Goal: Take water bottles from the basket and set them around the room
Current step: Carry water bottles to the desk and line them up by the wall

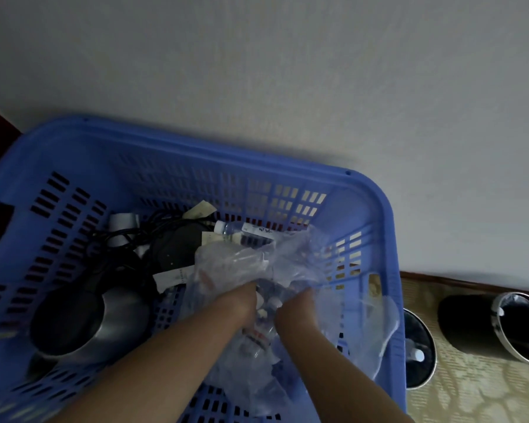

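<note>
Blue basket (379, 227) against the wall (287, 71). One water bottle (242, 233), white cap, lies on its side at the far wall of the basket, just beyond both hands; its label writing is too blurred to read. Others show through the clear plastic wrap (303, 254), count unclear. Left hand (242, 300) and right hand (297, 306) are sunk in the wrap, fingers hidden, so grip can't be told. One kettle (89, 315) on the left; two black bins (477, 325) on the right.

A lived-in room: white wall (287, 71), wooden skirting (471, 283), patterned carpet (471, 395), black bin (468, 325).
</note>
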